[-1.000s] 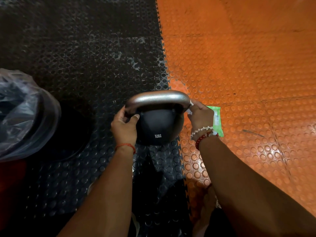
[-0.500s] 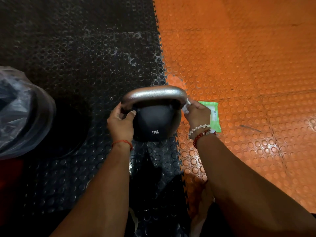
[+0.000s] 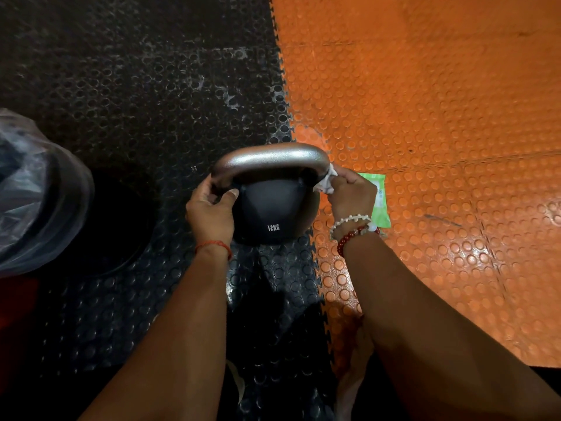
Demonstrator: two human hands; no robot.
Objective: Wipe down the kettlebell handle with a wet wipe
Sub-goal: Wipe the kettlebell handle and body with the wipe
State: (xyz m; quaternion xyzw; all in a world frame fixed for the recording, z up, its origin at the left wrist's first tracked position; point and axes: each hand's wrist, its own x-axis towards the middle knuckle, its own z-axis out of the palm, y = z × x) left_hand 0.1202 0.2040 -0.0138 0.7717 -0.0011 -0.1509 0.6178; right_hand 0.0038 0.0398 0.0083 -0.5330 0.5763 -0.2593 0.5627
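A black kettlebell (image 3: pixel 270 214) marked 12KG stands on the floor, straddling the seam between black and orange studded mats. Its silver handle (image 3: pixel 270 159) arches over the top. My left hand (image 3: pixel 211 208) grips the handle's left leg, thumb across the front. My right hand (image 3: pixel 352 196) pinches a crumpled white wet wipe (image 3: pixel 326 182) against the handle's right leg, near where it meets the ball. Most of the wipe is hidden inside my fingers.
A green wet-wipe pack (image 3: pixel 379 202) lies flat on the orange mat (image 3: pixel 440 117) just behind my right hand. A bin lined with a clear plastic bag (image 3: pixel 33 189) stands at the left on the black mat (image 3: pixel 136 101), beside a dark round disc (image 3: pixel 121 226).
My right hand has slid the wipe slightly on the right side of the handle, and more of the white wipe shows now. My left hand keeps its grip on the left leg.
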